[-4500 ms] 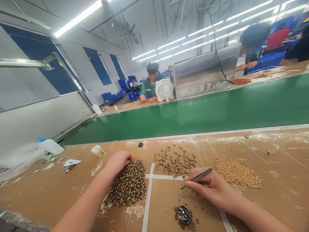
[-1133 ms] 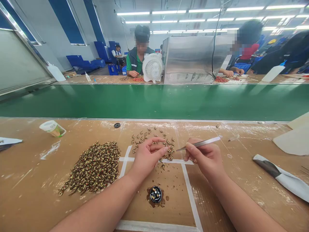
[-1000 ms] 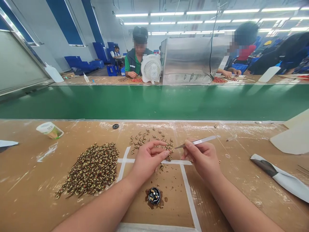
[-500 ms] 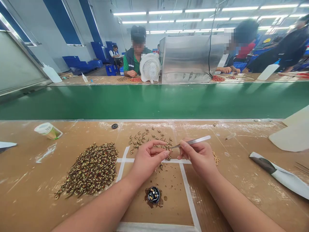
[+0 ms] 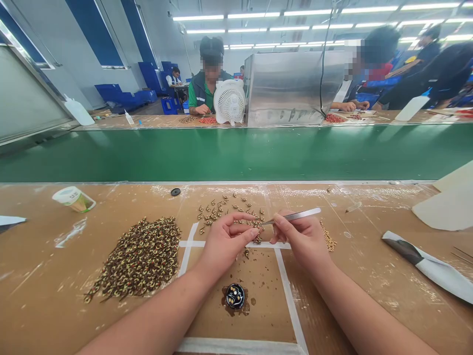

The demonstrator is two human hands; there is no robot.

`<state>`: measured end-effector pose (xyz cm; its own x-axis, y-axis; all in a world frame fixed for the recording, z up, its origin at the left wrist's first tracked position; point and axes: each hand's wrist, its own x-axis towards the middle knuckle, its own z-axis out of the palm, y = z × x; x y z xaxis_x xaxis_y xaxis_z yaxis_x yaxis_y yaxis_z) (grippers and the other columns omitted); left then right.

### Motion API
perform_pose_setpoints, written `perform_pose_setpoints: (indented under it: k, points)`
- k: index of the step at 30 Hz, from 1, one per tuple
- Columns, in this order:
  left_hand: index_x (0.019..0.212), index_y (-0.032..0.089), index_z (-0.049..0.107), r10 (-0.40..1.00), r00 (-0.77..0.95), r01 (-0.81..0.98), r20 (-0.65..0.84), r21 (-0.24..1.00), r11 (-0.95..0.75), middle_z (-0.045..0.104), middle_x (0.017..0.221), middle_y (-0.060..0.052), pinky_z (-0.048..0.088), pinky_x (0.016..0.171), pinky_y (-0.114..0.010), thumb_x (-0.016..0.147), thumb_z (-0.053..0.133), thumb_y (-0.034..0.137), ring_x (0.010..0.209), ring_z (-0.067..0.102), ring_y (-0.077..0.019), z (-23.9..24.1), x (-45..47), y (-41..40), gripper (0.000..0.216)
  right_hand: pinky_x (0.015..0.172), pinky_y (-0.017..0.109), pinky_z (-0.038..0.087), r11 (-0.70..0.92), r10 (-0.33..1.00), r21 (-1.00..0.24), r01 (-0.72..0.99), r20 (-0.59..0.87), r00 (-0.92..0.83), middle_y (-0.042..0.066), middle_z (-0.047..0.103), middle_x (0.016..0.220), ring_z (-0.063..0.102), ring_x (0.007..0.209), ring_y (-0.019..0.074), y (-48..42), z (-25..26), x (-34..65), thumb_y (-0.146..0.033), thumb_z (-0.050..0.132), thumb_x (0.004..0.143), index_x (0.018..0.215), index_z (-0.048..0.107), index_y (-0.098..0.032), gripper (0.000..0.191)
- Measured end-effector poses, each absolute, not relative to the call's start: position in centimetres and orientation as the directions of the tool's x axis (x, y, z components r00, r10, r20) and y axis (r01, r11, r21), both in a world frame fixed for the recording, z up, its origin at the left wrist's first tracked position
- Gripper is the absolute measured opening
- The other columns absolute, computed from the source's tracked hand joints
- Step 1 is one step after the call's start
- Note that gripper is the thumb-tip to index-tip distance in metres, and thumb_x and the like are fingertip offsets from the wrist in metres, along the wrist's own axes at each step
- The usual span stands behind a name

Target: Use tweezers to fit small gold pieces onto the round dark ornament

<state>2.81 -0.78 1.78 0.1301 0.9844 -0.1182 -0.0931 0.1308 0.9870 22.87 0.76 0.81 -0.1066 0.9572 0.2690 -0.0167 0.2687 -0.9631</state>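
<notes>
My right hand [image 5: 301,236] is closed around metal tweezers [image 5: 301,215], whose tips point left toward the fingertips of my left hand [image 5: 231,236]. The left thumb and fingers pinch together; a tiny part there is too small to make out clearly. Behind and under the fingers lie scattered small brown-and-cream pieces [image 5: 214,213]. Between my forearms stands a small round black pot [image 5: 235,297] of dark liquid with a few light bits in it, ringed by wet stains. A small heap of beige beads [image 5: 328,239] is partly hidden behind my right hand.
A large pile of similar brown-and-cream pieces [image 5: 142,259] lies at left. Beyond are a plastic cup [image 5: 74,199] and a black cap [image 5: 175,192]. White tape [image 5: 286,286] marks the brown table. A green conveyor belt [image 5: 229,155] separates me from co-workers.
Both hands hold nearly the same pose, with the tweezers' tips still at the left fingertips. The view has shifted very slightly.
</notes>
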Motion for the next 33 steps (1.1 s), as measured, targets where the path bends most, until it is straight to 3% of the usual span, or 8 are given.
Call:
perform_pose_setpoints:
  k: [12, 20, 33]
  points:
    - [0.106, 0.021, 0.070, 0.990, 0.087, -0.229, -0.110, 0.965, 0.128, 0.080, 0.074, -0.003, 0.024, 0.040, -0.020, 0.076, 0.094, 0.041, 0.039, 0.035, -0.0030, 1.4, 2.9, -0.8, 0.044, 0.061, 0.031, 0.045, 0.457, 0.889, -0.885, 0.084, 0.453, -0.067, 0.002, 0.064, 0.061, 0.061, 0.062, 0.0156, -0.2, 1.7, 22.1, -0.033, 0.066, 0.104, 0.061, 0.067, -0.021, 0.045]
    - [0.101, 0.021, 0.064, 0.989, 0.075, -0.275, -0.124, 0.951, 0.140, 0.083, 0.080, -0.007, 0.024, 0.039, -0.018, 0.075, 0.096, 0.042, 0.038, 0.037, -0.0025, 1.5, 3.0, -0.8, 0.046, 0.060, 0.029, 0.045, 0.509, 0.861, -0.850, 0.132, 0.505, -0.064, 0.001, 0.062, 0.062, 0.058, 0.061, 0.0136, -0.7, 2.3, 21.9, -0.025, 0.064, 0.103, 0.061, 0.065, -0.021, 0.042]
    - [0.087, 0.023, 0.054, 0.997, 0.033, -0.245, -0.067, 0.967, 0.073, 0.076, 0.063, 0.001, 0.024, 0.039, -0.017, 0.075, 0.095, 0.042, 0.037, 0.034, -0.0031, 1.7, 3.3, -1.0, 0.047, 0.054, 0.027, 0.045, 0.512, 0.858, -0.847, 0.145, 0.512, -0.041, 0.002, 0.065, 0.068, 0.056, 0.057, 0.0116, -0.8, 2.0, 21.7, -0.025, 0.065, 0.102, 0.057, 0.061, -0.020, 0.045]
